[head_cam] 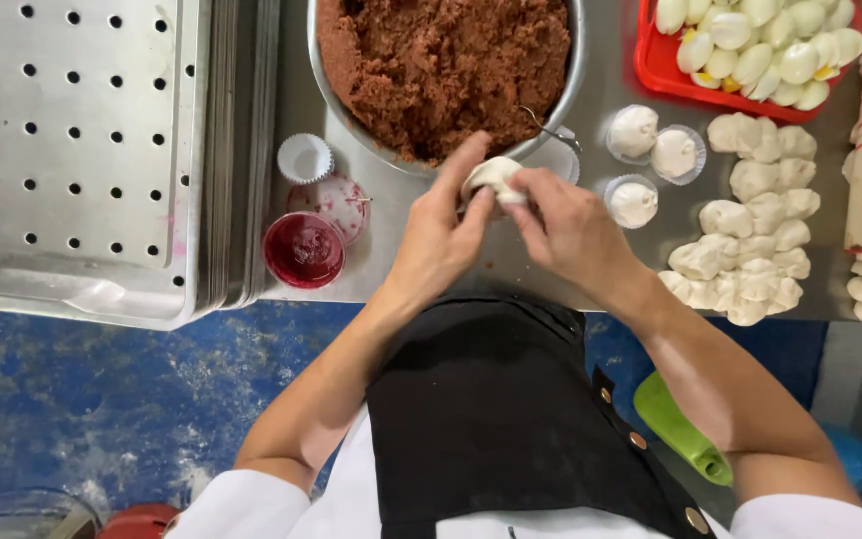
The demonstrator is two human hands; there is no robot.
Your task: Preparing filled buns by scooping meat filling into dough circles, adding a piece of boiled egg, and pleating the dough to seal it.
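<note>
A: Status, left to right?

B: Perforated steel baking trays [72,150] at 9 o'clock carry nothing. Left hand [441,240] and right hand [571,235], fingers clamped on one white dough ball [494,178], centre. Three filled buns in paper cups [650,155] at 1 o'clock look finished; the unfilled white dough pieces [755,235] at 3 o'clock remain.

A: Surface?

B: Stainless steel desk [601,95]; blue floor [102,399] below.

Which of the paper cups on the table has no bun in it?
The lone cup left of the bowl, above the red dish. It is empty; the three cups right of the bowl each hold a white bun.
</note>
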